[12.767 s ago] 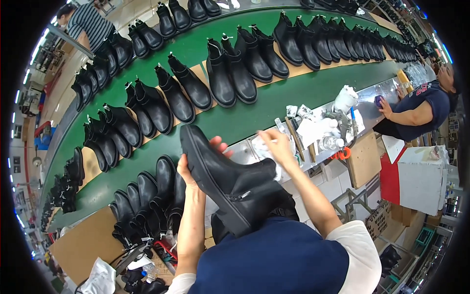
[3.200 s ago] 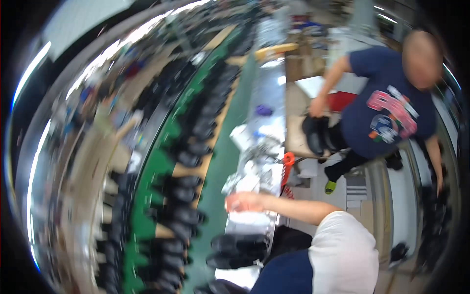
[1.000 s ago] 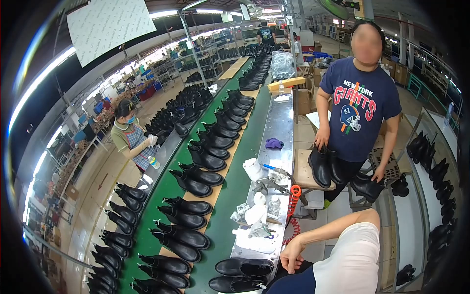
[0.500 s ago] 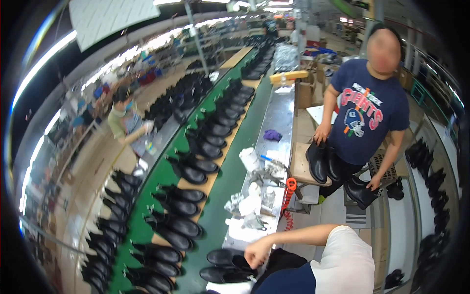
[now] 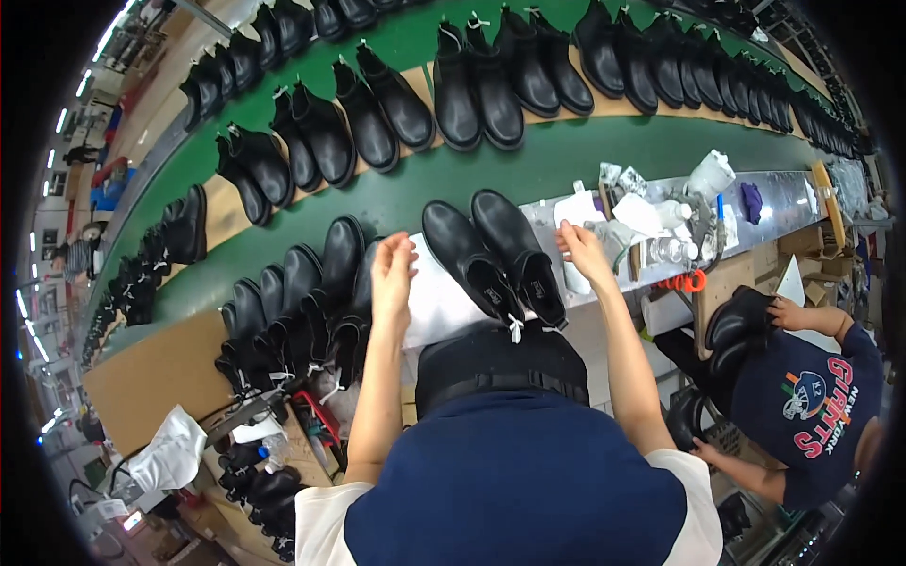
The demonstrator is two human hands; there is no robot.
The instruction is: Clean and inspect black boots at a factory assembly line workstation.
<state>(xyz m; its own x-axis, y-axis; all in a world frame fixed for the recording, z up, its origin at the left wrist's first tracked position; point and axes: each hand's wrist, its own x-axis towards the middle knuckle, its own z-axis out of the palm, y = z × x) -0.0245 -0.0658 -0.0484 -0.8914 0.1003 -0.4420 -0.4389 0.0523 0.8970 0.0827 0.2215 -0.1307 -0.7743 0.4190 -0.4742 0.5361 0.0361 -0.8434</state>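
Note:
A pair of black ankle boots (image 5: 486,250) rests on the white-covered edge of the bench in front of me, toes pointing away. White ties hang from their heel ends. My left hand (image 5: 392,274) is raised left of the pair, fingers loosely curled and holding nothing. Just beyond it stand several more black boots (image 5: 321,288), partly hidden by that hand. On the other side, my right hand (image 5: 583,250) hovers by the right boot, fingers apart and nothing in them. Neither hand touches the pair.
Rows of black boots (image 5: 477,90) line the green conveyor (image 5: 585,151) ahead. Bottles (image 5: 672,250), white cloths and a purple cloth (image 5: 751,202) lie on the metal bench to the right. A co-worker (image 5: 802,406) at right holds boots. Cardboard (image 5: 156,382) stands at left.
My view has swung left and down, from the co-worker to the bench before me. Earlier, a hand of mine was at the tops of a boot pair; now both hands are apart from the pair.

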